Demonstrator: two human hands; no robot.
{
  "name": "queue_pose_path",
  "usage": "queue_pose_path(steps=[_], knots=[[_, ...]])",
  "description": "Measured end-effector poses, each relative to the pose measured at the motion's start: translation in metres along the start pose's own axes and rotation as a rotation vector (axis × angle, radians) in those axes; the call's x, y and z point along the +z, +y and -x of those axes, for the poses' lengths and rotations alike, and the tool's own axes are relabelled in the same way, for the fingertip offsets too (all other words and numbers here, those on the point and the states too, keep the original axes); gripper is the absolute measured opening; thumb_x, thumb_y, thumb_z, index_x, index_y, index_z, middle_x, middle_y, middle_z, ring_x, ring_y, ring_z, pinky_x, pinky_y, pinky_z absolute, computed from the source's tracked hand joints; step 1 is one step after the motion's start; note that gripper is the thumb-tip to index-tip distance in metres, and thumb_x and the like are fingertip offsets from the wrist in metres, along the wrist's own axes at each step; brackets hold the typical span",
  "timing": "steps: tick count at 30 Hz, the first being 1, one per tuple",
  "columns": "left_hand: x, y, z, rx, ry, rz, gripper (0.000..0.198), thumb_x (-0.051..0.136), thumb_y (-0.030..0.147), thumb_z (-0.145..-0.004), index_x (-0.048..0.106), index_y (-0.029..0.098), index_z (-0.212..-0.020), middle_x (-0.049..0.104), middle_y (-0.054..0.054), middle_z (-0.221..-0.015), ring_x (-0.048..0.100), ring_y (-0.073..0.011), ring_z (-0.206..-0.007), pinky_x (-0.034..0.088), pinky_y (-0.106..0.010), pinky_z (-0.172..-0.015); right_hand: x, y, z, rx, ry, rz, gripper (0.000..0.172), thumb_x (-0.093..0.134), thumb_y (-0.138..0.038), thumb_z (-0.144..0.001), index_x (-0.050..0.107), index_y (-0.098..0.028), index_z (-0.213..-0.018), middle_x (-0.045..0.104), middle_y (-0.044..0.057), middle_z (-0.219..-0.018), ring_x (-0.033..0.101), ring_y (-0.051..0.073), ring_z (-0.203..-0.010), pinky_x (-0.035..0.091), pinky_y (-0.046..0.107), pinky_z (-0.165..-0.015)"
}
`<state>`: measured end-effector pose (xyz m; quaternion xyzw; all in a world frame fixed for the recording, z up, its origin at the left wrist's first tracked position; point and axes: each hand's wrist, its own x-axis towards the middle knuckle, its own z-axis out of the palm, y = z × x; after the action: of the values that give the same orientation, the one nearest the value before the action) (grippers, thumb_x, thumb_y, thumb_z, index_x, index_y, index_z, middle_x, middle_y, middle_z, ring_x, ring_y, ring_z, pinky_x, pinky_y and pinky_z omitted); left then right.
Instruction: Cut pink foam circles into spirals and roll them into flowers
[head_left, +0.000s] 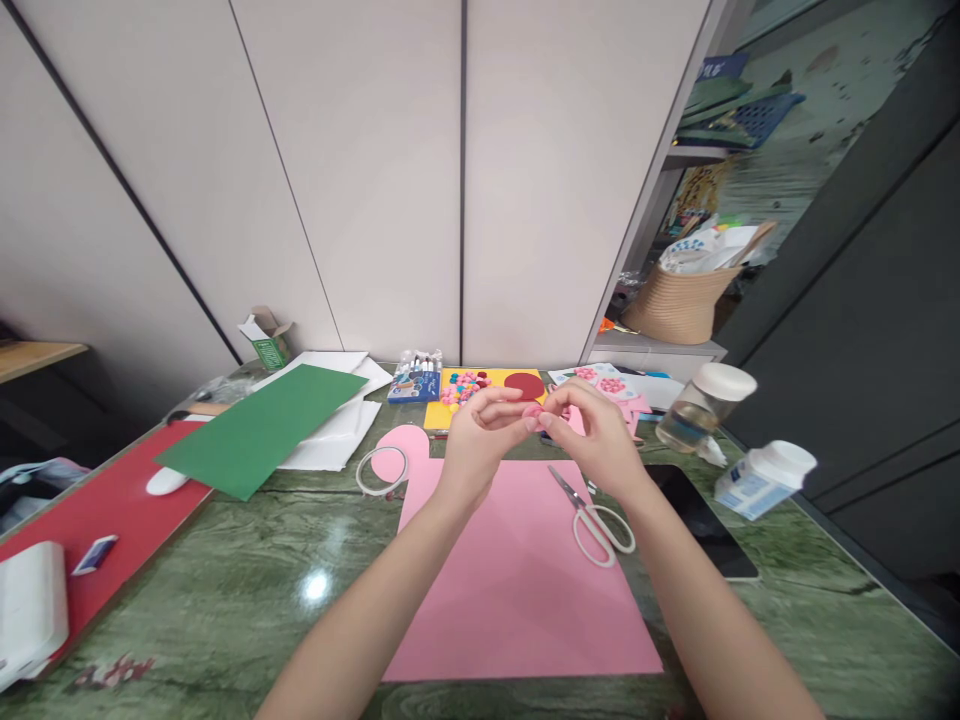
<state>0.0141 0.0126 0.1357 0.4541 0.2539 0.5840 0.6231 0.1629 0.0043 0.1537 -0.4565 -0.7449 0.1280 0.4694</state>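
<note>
Above the far edge of a pink paper sheet [517, 590], my left hand [480, 440] and my right hand [600, 430] meet, fingertips pinching a small pink piece [532, 411]. Its exact kind is hard to make out, since the fingers cover much of it. White-handled scissors [600, 530] lie on the sheet's right side, below my right hand, blades slightly apart. To the left of my left hand, a narrow white tape roll [382, 470] overlaps a pink paper circle [405, 450]. Behind the hands, colourful pom-poms [465, 388] and a red circle [525, 384] rest on yellow paper [437, 415].
Left are green paper [262, 430], white sheets [341, 440], a red sheet [112, 500] and a white case [30, 610]. A black tablet [701, 520], a lidded jar [697, 410] and a white bottle [765, 480] stand or lie right. A marker box [414, 385] is behind.
</note>
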Motion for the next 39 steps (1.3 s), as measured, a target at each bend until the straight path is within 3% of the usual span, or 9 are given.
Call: queue_pose_path(steps=[5,10,14,28,39], knots=[[-0.006,0.005,-0.003,-0.043,-0.093,-0.207,0.037,0.075,0.021,-0.061,0.058,0.018,-0.094,0.07,-0.006,-0.081,0.066,-0.02,-0.081,0.051,-0.036,-0.077,-0.005,-0.001,0.001,0.04,-0.134,0.077,0.008,0.056,-0.024,-0.077,0.052,-0.02,-0.071,0.054,0.001,-0.075,0.05,0.016,-0.073,0.04,0.029,-0.066],[-0.013,0.012,-0.001,0.072,-0.183,-0.554,0.044,0.069,0.022,-0.067,0.056,0.022,-0.109,0.068,-0.005,-0.082,0.066,-0.0189,-0.079,0.05,-0.035,-0.077,-0.005,0.0,0.001,0.064,-0.278,0.115,0.008,0.055,-0.023,-0.075,0.051,-0.02,-0.068,0.052,-0.001,-0.073,0.05,0.014,-0.069,0.04,0.028,-0.063],[-0.015,0.015,0.001,0.099,-0.258,-0.616,0.052,0.067,0.019,-0.069,0.051,0.024,-0.118,0.067,-0.003,-0.081,0.065,-0.0168,-0.077,0.05,-0.033,-0.076,-0.005,0.001,0.001,0.042,-0.331,0.094,0.007,0.054,-0.021,-0.074,0.05,-0.02,-0.069,0.052,-0.001,-0.072,0.048,0.013,-0.068,0.039,0.026,-0.061],[-0.004,0.014,0.002,0.15,-0.078,-0.4,0.037,0.069,0.017,-0.067,0.058,0.018,-0.102,0.067,-0.006,-0.086,0.064,-0.0185,-0.088,0.049,-0.033,-0.083,-0.01,0.003,-0.002,0.008,-0.121,-0.054,0.013,0.06,-0.034,-0.078,0.063,-0.022,-0.077,0.058,0.003,-0.078,0.052,0.017,-0.075,0.042,0.031,-0.069],[0.002,0.007,0.004,0.215,0.005,-0.352,0.028,0.069,0.021,-0.069,0.058,0.017,-0.094,0.066,-0.007,-0.089,0.063,-0.0178,-0.087,0.049,-0.033,-0.083,-0.002,0.007,-0.001,0.024,-0.02,-0.147,0.013,0.062,-0.034,-0.077,0.064,-0.022,-0.077,0.056,0.002,-0.073,0.052,0.016,-0.072,0.043,0.031,-0.067]])
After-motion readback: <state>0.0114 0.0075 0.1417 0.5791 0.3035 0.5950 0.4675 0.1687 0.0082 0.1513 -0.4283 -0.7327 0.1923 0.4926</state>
